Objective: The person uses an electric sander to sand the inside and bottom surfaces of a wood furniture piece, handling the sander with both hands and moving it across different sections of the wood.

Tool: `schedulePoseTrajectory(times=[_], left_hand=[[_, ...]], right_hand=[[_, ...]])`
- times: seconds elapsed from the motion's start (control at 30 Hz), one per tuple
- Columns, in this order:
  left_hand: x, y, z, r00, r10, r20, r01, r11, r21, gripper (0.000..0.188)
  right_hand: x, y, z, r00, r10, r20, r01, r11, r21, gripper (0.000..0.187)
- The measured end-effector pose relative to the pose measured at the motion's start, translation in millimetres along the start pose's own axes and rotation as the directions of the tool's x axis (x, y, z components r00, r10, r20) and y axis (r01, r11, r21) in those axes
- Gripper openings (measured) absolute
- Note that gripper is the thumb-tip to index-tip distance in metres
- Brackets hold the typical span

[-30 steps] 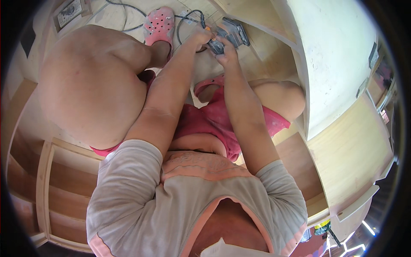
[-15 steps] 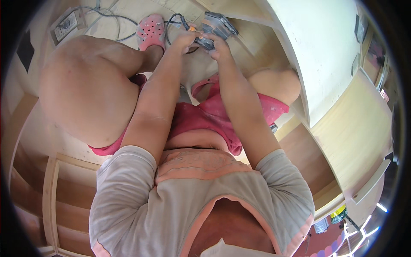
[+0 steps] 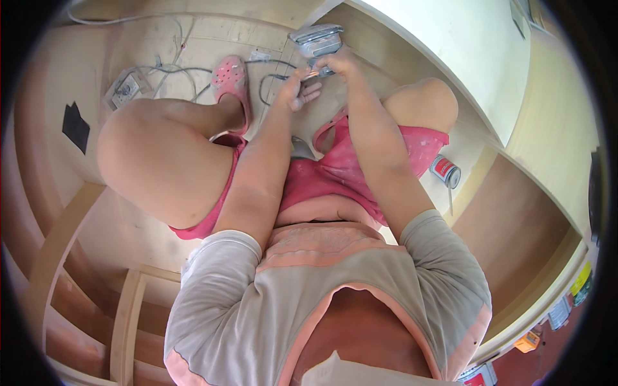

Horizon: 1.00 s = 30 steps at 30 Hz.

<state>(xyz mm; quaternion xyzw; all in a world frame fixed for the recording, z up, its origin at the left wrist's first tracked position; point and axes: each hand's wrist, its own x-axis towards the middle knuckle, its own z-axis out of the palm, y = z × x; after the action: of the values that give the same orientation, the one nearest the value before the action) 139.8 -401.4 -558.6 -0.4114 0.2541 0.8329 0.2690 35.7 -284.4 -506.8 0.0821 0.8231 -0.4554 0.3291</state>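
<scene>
A grey electric sander (image 3: 318, 44) with a flat rectangular pad is held out in front of me, low between my feet. Its pad end points away, and a dark cord trails from it to the left. My right hand (image 3: 341, 63) is closed round its handle. Beside the handle's near end is my left hand (image 3: 300, 91), its fingers stretched and apart; whether its thumb touches the sander I cannot tell. Both forearms reach forward between my bent knees.
A socket box (image 3: 129, 89) with looped cables lies at the far left. A pink clog (image 3: 230, 77) is on my left foot. By my right thigh lies a small tin (image 3: 445, 171). Wooden dividers (image 3: 125, 321) stand at the near left; a white panel (image 3: 463, 58) rises at the right.
My left hand has come off the sander's body and its fingers have opened. The sander has turned, its pad end now farther away. The view has shifted, bringing the tin into full sight.
</scene>
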Motion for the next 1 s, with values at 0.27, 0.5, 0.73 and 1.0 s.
schedulePoseTrajectory(times=[0.27, 0.5, 0.73, 1.0], left_hand=[[-12, -20, 28, 0.991, 0.007, 0.13, -0.019, 0.996, 0.089, 0.066], [-34, -43, 61, 0.979, -0.022, 0.203, -0.001, 0.993, 0.114, 0.088], [-42, -41, 64, 0.987, 0.062, 0.15, -0.102, 0.956, 0.274, 0.091], [-51, -38, 62, 0.968, 0.129, 0.214, -0.182, 0.951, 0.25, 0.09]], right_hand=[[-10, -28, -37, 0.996, -0.087, -0.009, 0.079, 0.942, -0.326, 0.084], [-16, -64, -51, 0.994, -0.109, 0.011, 0.096, 0.816, -0.57, 0.082], [-15, -55, -59, 0.995, -0.098, 0.008, 0.09, 0.879, -0.469, 0.073], [-40, -76, -56, 0.978, -0.208, -0.012, 0.163, 0.799, -0.578, 0.068]])
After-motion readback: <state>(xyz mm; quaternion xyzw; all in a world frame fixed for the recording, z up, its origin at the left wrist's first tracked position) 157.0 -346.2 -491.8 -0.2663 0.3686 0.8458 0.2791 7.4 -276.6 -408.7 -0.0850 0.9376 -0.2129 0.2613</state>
